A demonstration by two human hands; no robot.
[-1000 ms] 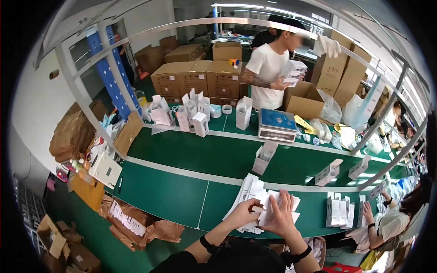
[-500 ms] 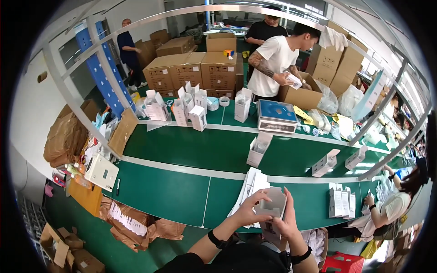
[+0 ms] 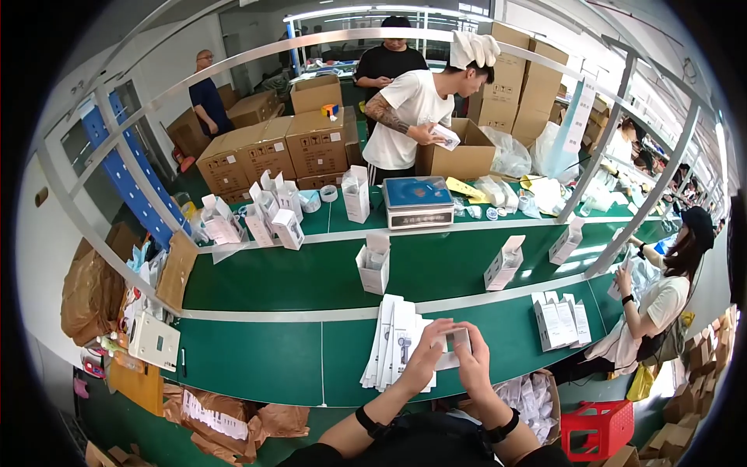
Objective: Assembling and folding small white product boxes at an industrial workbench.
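Note:
Both my hands are closed around a small white cardboard box (image 3: 449,361) above the near edge of the green table. My left hand (image 3: 422,356) grips its left side, and my right hand (image 3: 474,364) is on the right with fingers bent over the top. Much of the box is hidden behind the fingers. Just left of my hands lies a fanned stack of flat white printed cartons (image 3: 395,342). Straight ahead on the green belt an open white box (image 3: 373,268) stands upright, with its flap raised and something clear or pale inside.
More open boxes (image 3: 503,265) stand along the belt, and several white boxes (image 3: 551,323) sit grouped at right. A scale (image 3: 419,204) is across the belt. One co-worker (image 3: 646,288) works at right; another (image 3: 408,124) stands opposite. A red stool (image 3: 597,428) is at lower right.
My view has turned rightward, so the scene sits further left. The box in my hands has tilted and its open mouth shows less. The right-hand co-worker now holds a white item higher.

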